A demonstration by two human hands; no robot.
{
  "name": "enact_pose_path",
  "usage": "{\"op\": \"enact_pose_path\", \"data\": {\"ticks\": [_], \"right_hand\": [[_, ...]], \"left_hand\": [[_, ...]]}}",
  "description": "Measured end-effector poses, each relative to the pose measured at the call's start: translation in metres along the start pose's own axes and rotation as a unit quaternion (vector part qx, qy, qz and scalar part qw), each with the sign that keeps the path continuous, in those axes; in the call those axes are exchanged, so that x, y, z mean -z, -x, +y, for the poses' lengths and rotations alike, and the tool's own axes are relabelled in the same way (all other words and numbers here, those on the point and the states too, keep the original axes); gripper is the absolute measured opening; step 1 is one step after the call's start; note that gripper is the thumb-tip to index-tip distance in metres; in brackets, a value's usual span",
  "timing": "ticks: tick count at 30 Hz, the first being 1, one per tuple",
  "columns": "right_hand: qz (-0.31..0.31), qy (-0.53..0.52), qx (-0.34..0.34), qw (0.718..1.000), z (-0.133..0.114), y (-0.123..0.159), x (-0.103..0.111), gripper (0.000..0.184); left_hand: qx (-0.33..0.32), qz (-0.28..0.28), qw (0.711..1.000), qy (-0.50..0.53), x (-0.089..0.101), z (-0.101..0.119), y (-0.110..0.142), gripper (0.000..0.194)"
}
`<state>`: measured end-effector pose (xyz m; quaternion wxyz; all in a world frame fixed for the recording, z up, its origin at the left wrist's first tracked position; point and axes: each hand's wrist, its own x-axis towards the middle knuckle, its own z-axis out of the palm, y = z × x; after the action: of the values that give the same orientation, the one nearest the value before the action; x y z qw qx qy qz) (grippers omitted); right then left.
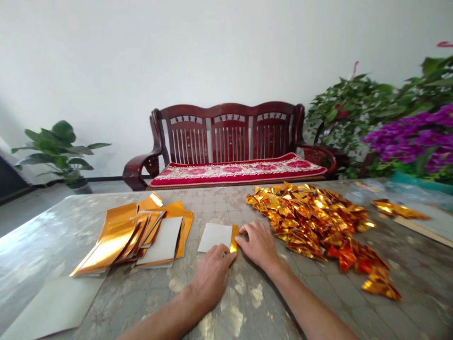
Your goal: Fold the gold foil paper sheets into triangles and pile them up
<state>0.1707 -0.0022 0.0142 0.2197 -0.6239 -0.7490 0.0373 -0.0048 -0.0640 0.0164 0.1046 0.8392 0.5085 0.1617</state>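
Note:
A sheet of gold foil paper [216,236] lies white side up on the table, its right edge turned over into a narrow gold strip. My left hand [212,270] is closed at the near edge, thumb and fingers on the bottom of that strip. From the right, my right hand [260,243] curls its thumb and forefinger against the upper part of the folded edge. Left of the sheet is a loose stack of gold foil papers [116,241], some showing pale backs. On the right is a heap of folded gold foil pieces [307,217].
A patterned cloth [244,307] covers the table. A pale sheet [53,307] lies at the near left. Clear plastic [364,189] and a board [432,222] are at the far right. Beyond stand a wooden bench [230,132], a potted plant [63,151] and purple flowers [417,137].

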Motion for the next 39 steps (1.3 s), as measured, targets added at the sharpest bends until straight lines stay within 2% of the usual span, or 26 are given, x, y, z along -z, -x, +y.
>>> {"op": "enact_pose_path", "data": {"ticks": [5,9,14,18,22,26,31,34,37,39], "right_hand": [[-0.007,0.007,0.011,1.000,-0.002,-0.001,0.000,0.023],[-0.015,-0.019,0.032,0.999,0.000,0.000,0.000,0.022],[-0.057,-0.078,0.141,0.985,0.002,-0.001,0.000,0.017],[-0.079,-0.103,0.204,0.970,0.001,-0.002,-0.001,0.014],[-0.077,-0.115,0.210,0.968,0.000,-0.002,-0.002,0.013],[-0.076,-0.112,0.201,0.970,-0.001,-0.001,0.000,0.012],[-0.065,-0.098,0.183,0.976,-0.001,0.001,0.003,0.018],[-0.065,-0.084,0.183,0.977,0.000,0.001,0.003,0.016],[-0.063,-0.091,0.178,0.978,0.000,0.000,0.003,0.008],[-0.033,-0.106,0.167,0.980,-0.001,0.000,0.006,0.003]], "left_hand": [[0.014,0.084,0.982,0.166,-0.005,-0.019,-0.006,0.039],[0.035,0.155,0.967,0.199,-0.005,-0.035,-0.022,0.033],[0.058,0.164,0.975,0.138,-0.004,-0.051,-0.034,0.035],[0.064,0.097,0.990,0.082,0.000,-0.053,-0.036,0.037],[0.066,0.024,0.997,0.039,0.007,-0.050,-0.035,0.031],[0.094,0.005,0.995,0.025,0.010,-0.047,-0.035,0.023],[0.123,0.027,0.990,0.056,0.008,-0.048,-0.034,0.013],[0.156,0.049,0.980,0.111,0.003,-0.051,-0.035,0.008],[0.175,0.103,0.959,0.199,-0.002,-0.052,-0.036,0.006],[0.163,0.166,0.940,0.250,-0.002,-0.050,-0.035,0.008]]}}
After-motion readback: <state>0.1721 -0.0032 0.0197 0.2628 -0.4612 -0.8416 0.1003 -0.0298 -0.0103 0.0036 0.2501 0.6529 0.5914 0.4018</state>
